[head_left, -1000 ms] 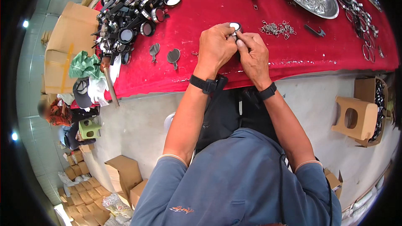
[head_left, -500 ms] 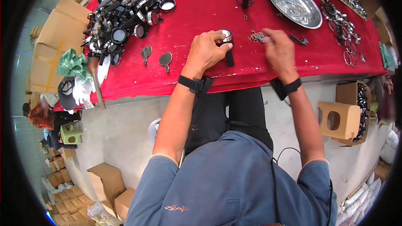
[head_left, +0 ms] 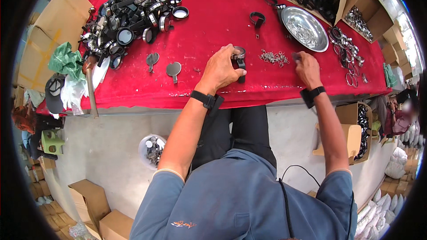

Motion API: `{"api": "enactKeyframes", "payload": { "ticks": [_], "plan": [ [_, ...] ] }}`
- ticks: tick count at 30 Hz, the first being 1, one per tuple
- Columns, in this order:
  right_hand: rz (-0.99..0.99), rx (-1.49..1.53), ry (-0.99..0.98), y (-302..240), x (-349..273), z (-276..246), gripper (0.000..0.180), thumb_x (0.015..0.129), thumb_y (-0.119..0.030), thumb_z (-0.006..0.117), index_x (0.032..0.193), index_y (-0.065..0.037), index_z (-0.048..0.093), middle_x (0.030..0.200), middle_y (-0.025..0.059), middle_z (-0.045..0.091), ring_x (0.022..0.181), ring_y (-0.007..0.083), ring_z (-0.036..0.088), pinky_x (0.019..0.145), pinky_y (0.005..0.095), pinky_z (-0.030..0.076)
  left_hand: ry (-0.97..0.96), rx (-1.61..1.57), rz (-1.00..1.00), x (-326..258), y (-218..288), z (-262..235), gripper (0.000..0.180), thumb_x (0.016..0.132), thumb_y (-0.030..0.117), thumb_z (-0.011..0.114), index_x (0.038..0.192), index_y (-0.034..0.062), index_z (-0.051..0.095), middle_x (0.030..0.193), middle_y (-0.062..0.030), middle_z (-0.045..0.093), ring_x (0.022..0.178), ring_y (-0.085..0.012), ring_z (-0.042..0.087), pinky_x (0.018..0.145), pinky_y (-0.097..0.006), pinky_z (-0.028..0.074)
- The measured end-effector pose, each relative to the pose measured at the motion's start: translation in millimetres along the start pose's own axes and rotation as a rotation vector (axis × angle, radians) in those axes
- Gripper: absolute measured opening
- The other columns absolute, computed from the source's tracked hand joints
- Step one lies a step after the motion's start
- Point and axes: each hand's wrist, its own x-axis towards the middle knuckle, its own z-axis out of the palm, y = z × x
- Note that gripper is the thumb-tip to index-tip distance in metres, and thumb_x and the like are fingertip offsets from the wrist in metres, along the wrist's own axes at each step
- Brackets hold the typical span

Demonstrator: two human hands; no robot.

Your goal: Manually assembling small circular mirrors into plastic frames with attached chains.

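My left hand is closed on a round silver-rimmed piece, its fingers at the rim and its thumb on the black strap-like tab below. The piece rests at the table. Further right, my right hand is closed, with the end of a small dark tool showing at its fingertips; the rest is hidden in the hand. Between the hands lies a small heap of metal clips. A black ring with a tab lies farther off. Two flat grey discs with tabs are left of my left hand.
A big pile of similar round pieces covers the far left of the red cloth. A hammer overhangs the front edge. At right are a steel bowl, metal rings and cardboard boxes. A bucket stands below.
My right hand has moved off the metal clips to the right, and the dark tool that lay beside it is now in its fingers. My left hand keeps its hold. The whole view has shifted.
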Motion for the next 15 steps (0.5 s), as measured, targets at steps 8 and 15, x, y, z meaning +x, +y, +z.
{"api": "enactKeyframes", "payload": {
  "ticks": [8, 15],
  "plan": [
    [0.190, 0.612, -0.058, -190, 10, 19, 0.026, 0.096, -0.010, 0.073, 0.120, 0.001, 0.073, 0.103, 0.0237, 0.080, 0.097, 0.0414, 0.079, 0.087, 0.0496, 0.061, 0.142, -0.048, 0.119, -1, -19, 11, 0.065, 0.070, 0.023, 0.099, 0.127, 0.0020, 0.074, 0.134, -0.0206, 0.072, 0.126, -0.0402, 0.070, 0.111, -0.048, 0.056],
    [0.228, 0.626, -0.137, -213, 9, 8, 0.035, 0.091, -0.021, 0.080, 0.118, 0.001, 0.074, 0.102, 0.0230, 0.081, 0.096, 0.0416, 0.079, 0.087, 0.0501, 0.061, 0.214, -0.079, 0.121, -3, -24, 15, 0.051, 0.074, 0.018, 0.093, 0.121, 0.0039, 0.079, 0.135, -0.0228, 0.071, 0.126, -0.0435, 0.068, 0.110, -0.050, 0.054]
  ]
}}
